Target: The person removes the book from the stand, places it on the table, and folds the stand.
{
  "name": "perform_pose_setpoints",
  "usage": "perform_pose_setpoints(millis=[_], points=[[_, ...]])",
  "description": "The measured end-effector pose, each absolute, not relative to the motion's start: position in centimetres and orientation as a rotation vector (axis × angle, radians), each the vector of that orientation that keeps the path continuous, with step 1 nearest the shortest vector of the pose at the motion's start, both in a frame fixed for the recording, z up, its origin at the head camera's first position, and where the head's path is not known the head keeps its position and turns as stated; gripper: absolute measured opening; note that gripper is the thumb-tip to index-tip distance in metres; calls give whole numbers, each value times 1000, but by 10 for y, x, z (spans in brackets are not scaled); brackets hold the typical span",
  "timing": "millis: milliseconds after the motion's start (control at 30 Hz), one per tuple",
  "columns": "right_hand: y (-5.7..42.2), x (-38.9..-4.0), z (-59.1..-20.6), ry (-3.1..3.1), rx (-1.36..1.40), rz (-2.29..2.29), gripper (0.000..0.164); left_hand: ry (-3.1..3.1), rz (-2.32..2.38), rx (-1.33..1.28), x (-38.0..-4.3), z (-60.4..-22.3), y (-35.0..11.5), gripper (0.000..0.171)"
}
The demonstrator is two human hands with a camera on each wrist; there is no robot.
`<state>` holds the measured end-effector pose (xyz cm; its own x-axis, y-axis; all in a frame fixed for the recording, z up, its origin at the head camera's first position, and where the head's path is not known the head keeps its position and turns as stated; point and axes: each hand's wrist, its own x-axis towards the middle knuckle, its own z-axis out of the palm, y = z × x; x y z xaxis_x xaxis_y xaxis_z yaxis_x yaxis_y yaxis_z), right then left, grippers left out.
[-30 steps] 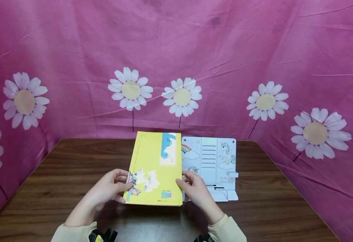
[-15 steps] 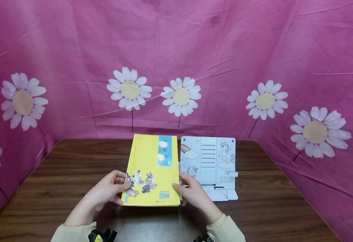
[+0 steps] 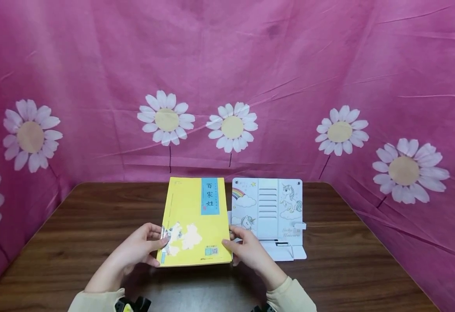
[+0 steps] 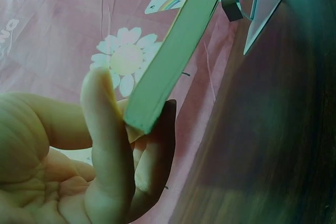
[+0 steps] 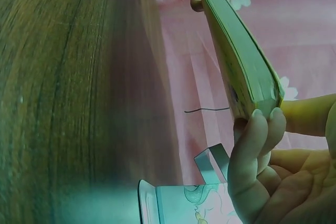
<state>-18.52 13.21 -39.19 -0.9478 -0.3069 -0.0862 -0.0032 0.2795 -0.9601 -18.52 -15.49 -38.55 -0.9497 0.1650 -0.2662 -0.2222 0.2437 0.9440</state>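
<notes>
Both hands hold a yellow book, its cover facing the head camera and its lower edge raised off the table. My left hand grips the book's lower left edge, thumb on the cover and other fingers behind. On the opposite edge my right hand pinches it the same way, thumb in front. The book's page edges show in the left wrist view between thumb and fingers. To the right of the book stands a white book stand printed with unicorns and a rainbow; its left part lies partly behind the book and right hand.
A dark wooden table spreads beneath everything. Behind it hangs a pink cloth printed with large white daisies. The book stand has a wire support at its lower front and a small clip at its right side.
The book has shifted slightly left and its top has come lower, tilting it so the cover's glare has moved off the blue title strip. Both hands still grip it; the stand has stayed put.
</notes>
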Motion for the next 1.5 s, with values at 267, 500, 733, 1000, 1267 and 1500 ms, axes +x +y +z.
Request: perform_pose_setpoints(millis=[267,500,733,1000,1267,1500], points=[[130,-183,-393,2280,-264,-1722,50,2219,1739,-83,-188,-389,-155,39],[127,-184,-395,2301,-259,-1703,51,2250,1711,-105,-188,-390,-155,36],[126,-183,-397,2319,-252,-1685,52,2251,1682,-125,-189,-392,-154,35],[126,-183,-397,2327,-258,-1665,53,2263,1669,-133,-190,-395,-153,33],[126,-183,-396,2336,-264,-1637,53,2265,1643,-142,-190,-394,-154,34],[126,-182,-395,2337,-281,-1629,53,2272,1631,-162,-190,-394,-153,33]])
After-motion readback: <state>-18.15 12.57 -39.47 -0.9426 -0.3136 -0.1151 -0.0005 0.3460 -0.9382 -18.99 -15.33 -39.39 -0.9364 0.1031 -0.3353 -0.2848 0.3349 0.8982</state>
